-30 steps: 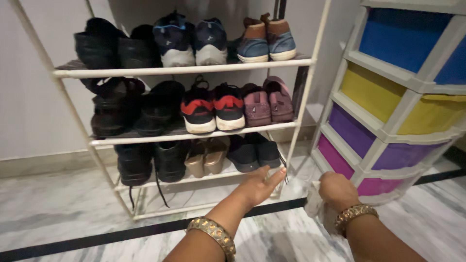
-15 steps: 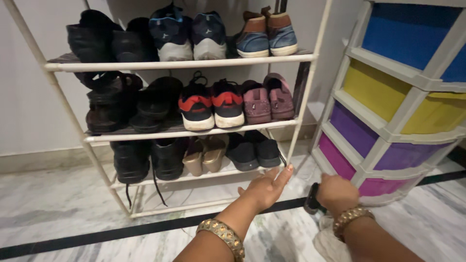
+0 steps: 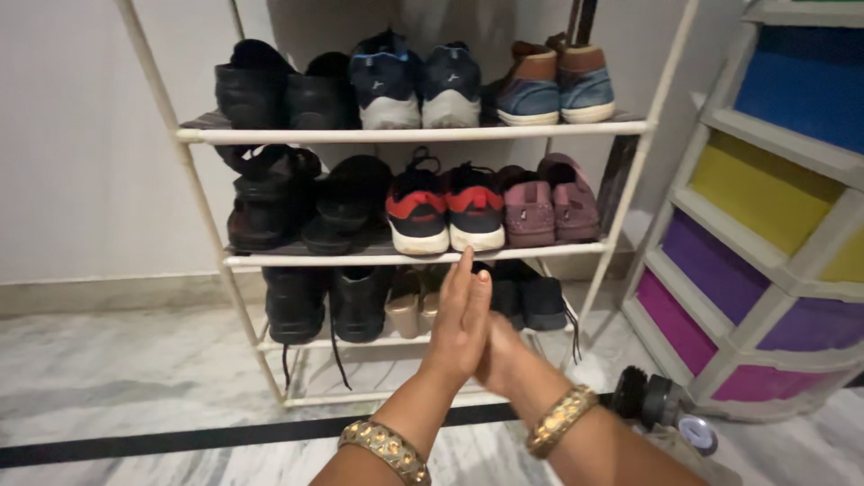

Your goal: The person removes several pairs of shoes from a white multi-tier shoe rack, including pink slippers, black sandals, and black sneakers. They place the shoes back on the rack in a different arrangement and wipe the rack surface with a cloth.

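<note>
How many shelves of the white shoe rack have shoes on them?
3: the top shelf, the middle shelf and the bottom shelf, part of which is hidden behind the person's pressed-together left hand and right hand.

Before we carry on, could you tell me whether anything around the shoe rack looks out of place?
Mostly tidy: the pairs sit in rows on the white shoe rack. Two oddities: a dark brush-like object lies on the marble floor by the drawer unit, and laces of the black boots dangle below the bottom shelf.
</note>
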